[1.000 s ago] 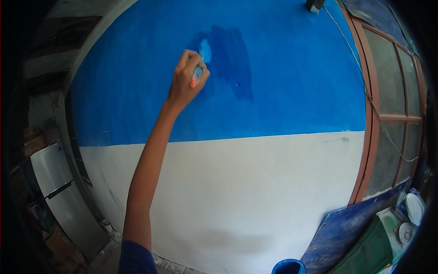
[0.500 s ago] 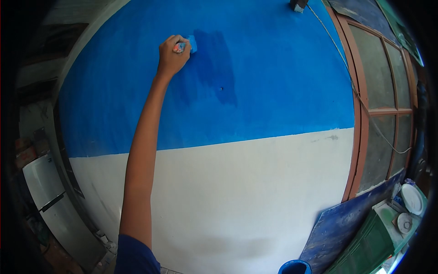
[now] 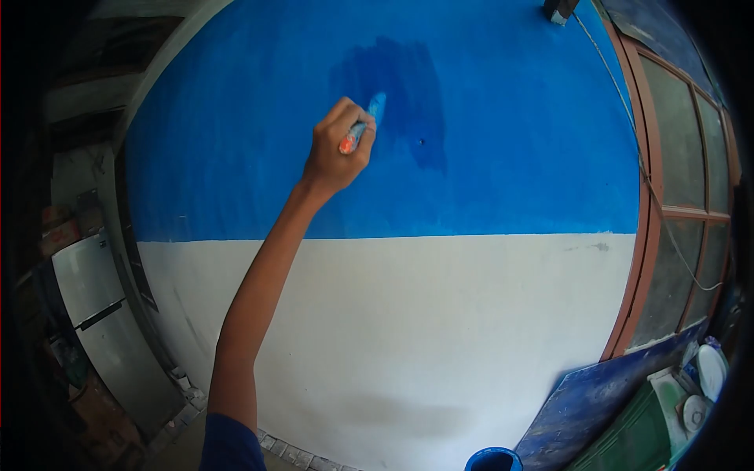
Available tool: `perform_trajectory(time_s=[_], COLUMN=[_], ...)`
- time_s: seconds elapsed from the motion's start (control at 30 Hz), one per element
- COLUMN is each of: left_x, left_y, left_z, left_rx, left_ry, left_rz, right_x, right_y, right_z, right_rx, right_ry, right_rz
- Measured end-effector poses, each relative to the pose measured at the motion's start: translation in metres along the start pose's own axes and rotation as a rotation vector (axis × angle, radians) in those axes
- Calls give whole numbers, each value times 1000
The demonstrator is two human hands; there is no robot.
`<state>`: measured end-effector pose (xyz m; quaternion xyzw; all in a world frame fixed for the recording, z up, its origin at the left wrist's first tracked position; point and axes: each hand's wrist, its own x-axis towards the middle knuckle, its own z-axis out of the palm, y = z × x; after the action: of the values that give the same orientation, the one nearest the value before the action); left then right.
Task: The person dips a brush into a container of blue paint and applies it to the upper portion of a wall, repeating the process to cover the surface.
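My left hand [image 3: 339,149] is closed around a paint brush [image 3: 357,135] with an orange-red handle end. Its blue, paint-covered head [image 3: 377,106] meets the blue upper part of the wall [image 3: 534,141], at the left side of a darker blue patch [image 3: 412,86]. The arm stretches up from a dark blue sleeve at the bottom. My right hand is out of view. Near the bottom edge, a blue bucket [image 3: 493,452] is partly visible.
The wall's lower part [image 3: 440,314] is white. At the left stands a silver refrigerator [image 3: 126,353]. On the right are a brown-framed window [image 3: 671,133], a hanging cord [image 3: 671,243], a blue board [image 3: 577,408] and a green cabinet [image 3: 636,432] with dishes. A dark bracket [image 3: 559,11] juts out above.
My left hand has moved down along the wall with the brush, now tilted up and right. The dark patch reaches farther left at its top. The camera view has shifted slightly.
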<state>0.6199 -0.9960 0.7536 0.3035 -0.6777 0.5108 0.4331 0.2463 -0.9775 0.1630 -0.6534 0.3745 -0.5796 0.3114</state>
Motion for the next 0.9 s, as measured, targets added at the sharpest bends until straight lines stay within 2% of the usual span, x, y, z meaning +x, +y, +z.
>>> perform_trajectory(time_s=[0.03,0.1,0.17,0.23,0.33,0.53,0.67,0.73,0.8,0.87,0.9], left_x=[15,51,84,102,86,-1,-42,-42,-22,14,34], left_y=[-10,-34,-61,-84,-89,-40,-14,-9,-2,-22,-34], left_z=[0,2,4,9,17,15,6,-4,-17,-26,-28], left_rx=[48,146,161,119,46,-67,-53,-75,-272,-291,-230], left_ry=[91,178,248,252,243,174,-5,-50,5,125,185], left_rz=[53,20,88,22,-58,-197,-231,-260,-392,-405,-325], right_x=[2,6,9,11,13,12,13,13,14,16,17], right_y=[0,0,0,2,4,9,9,7,6,6,6], right_z=[1,2,2,2,1,1,2,2,4,8,9], right_rx=[2,4,4,3,6,2,5,7,13,17,19], right_ry=[-6,-11,-14,-19,-24,-26,-41,-47,-51,-47,-46], right_rz=[6,17,20,27,36,52,53,51,47,44,45])
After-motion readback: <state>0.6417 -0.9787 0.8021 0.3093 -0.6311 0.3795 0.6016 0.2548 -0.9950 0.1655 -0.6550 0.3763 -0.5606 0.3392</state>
